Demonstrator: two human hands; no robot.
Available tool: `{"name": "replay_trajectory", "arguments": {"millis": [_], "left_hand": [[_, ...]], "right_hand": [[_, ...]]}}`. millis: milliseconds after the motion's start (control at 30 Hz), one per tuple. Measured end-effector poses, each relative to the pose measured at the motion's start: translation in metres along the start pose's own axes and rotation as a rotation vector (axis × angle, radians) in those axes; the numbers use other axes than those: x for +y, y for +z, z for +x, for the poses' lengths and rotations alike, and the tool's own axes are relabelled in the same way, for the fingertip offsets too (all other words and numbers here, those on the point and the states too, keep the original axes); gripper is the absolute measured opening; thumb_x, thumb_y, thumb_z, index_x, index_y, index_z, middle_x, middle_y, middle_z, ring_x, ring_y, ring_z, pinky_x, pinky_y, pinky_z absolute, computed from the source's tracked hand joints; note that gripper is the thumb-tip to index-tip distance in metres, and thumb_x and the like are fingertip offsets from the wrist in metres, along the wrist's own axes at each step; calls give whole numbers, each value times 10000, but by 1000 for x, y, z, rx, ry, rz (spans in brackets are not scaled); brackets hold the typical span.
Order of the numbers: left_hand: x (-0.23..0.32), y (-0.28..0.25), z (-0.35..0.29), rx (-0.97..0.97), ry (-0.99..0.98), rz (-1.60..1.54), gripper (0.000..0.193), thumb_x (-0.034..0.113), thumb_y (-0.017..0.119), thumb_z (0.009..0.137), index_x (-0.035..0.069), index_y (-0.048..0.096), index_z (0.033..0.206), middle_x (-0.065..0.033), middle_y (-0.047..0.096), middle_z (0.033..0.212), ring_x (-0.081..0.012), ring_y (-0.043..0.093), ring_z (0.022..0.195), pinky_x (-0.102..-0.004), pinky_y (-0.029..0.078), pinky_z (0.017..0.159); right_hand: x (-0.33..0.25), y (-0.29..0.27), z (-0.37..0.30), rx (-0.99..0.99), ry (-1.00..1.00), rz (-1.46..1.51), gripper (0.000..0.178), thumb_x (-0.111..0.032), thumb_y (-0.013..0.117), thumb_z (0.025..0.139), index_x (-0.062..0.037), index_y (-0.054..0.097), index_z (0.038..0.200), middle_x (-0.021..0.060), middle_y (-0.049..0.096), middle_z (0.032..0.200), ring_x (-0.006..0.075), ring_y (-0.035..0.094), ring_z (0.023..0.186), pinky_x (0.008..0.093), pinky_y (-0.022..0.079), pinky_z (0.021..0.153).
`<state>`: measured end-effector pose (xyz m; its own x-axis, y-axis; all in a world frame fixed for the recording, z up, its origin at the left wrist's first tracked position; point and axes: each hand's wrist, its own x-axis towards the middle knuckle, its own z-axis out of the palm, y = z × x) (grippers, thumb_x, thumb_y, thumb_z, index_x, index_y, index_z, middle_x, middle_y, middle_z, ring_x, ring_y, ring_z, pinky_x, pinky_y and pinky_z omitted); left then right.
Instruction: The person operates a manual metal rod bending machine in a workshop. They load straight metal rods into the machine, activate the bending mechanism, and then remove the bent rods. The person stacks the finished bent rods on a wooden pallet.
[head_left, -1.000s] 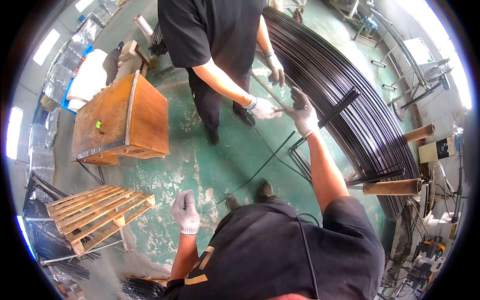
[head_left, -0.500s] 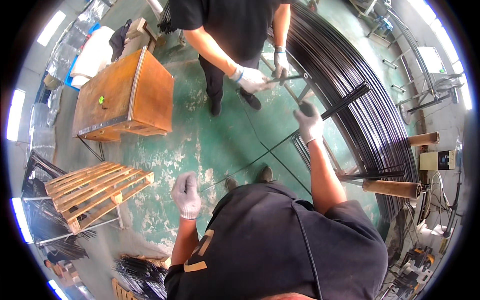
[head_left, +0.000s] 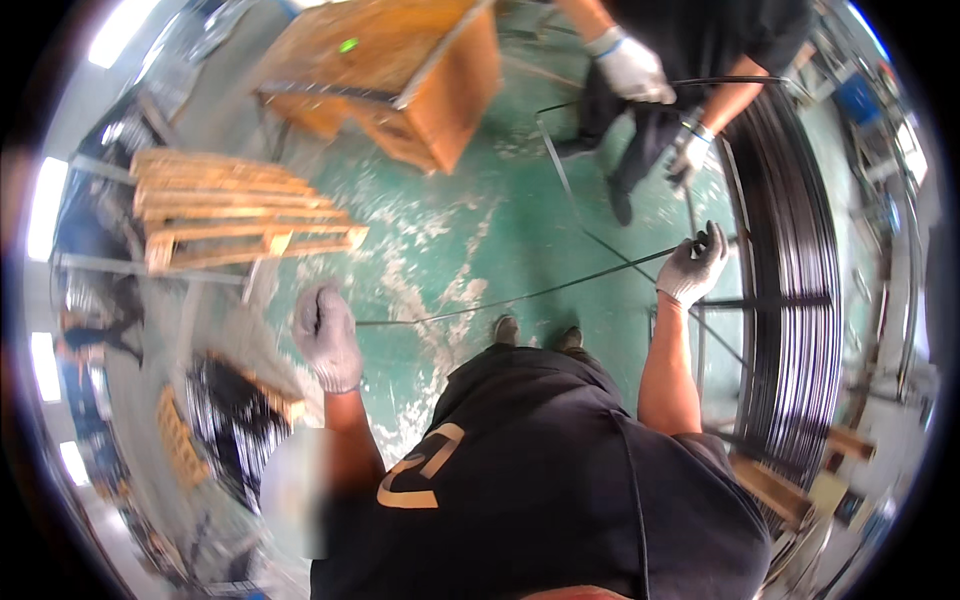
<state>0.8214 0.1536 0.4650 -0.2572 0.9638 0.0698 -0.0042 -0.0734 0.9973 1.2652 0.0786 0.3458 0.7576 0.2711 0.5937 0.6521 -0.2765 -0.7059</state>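
A long thin black rod (head_left: 520, 297) stretches across in front of my body, above the floor. My left hand (head_left: 328, 338), in a pale grey work glove, is closed at its left end. My right hand (head_left: 692, 266), gloved alike, has its fingers curled around the rod near its right end. Ahead to the right, a co-worker in dark clothes has one gloved hand (head_left: 637, 70) at another black rod (head_left: 730, 79). That person's other gloved hand (head_left: 690, 152) hangs lower. Thin dark bars (head_left: 615, 250) cross below my rod; how they join is unclear.
A bundle of long black rods (head_left: 800, 370) lies on a rack along the right. A wooden cabinet (head_left: 465, 85) stands ahead, left of the co-worker. To the left is a wooden pallet (head_left: 240, 215), with wrapped black stock (head_left: 235, 420) nearer me. The green floor (head_left: 420, 240) is worn.
My view has turned left, so the cabinet, pallet and co-worker appear farther right. My hands are farther apart, with the rod between them. The co-worker's hands have separated.
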Motion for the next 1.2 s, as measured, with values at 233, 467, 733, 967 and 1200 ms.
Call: {"name": "replay_trajectory", "arguments": {"millis": [233, 467, 733, 967, 1200], "left_hand": [[64, -75, -35, 374, 241, 72, 212, 162, 539, 968, -38, 607, 964, 64, 396, 586, -13, 318, 481, -203, 210, 443], [109, -138, -133, 745, 430, 133, 272, 225, 566, 972, -43, 585, 1019, 37, 386, 558, -32, 285, 453, -213, 199, 419], [107, -198, -194, 1073, 452, 184, 315, 260, 600, 953, -45, 581, 1031, 30, 427, 553, -41, 324, 448, -216, 204, 432], [101, -317, -241, 1433, 389, 45, 269, 223, 582, 959, -34, 576, 1038, 22, 422, 579, -58, 321, 440, -221, 234, 415], [111, -424, -330, 1676, 434, -100, 235, 215, 554, 970, -1, 544, 1062, 39, 364, 588, -62, 273, 459, -231, 211, 421]], "right_hand": [[-109, 105, -6, -166, -196, 514, 477, 110, 590, 759, -42, 578, 1211, 74, 579, 1181, 166, 596, 901, 261, 509, 751], [-235, 143, -47, -288, -279, 837, 514, 104, 650, 766, 6, 514, 1253, 100, 570, 1181, 185, 595, 983, 278, 507, 833], [-324, 191, -166, -1138, 81, 1263, 439, -26, 630, 887, 16, 499, 1304, 71, 586, 1075, 133, 551, 949, 258, 455, 867], [-340, 166, -344, -1719, 34, 1037, 244, -148, 572, 945, 30, 614, 1107, 106, 646, 958, 189, 623, 884, 330, 479, 844], [-383, 163, -477, -1988, -228, 799, 312, -284, 563, 941, 10, 654, 992, 77, 644, 785, 163, 612, 762, 307, 476, 730]]}}
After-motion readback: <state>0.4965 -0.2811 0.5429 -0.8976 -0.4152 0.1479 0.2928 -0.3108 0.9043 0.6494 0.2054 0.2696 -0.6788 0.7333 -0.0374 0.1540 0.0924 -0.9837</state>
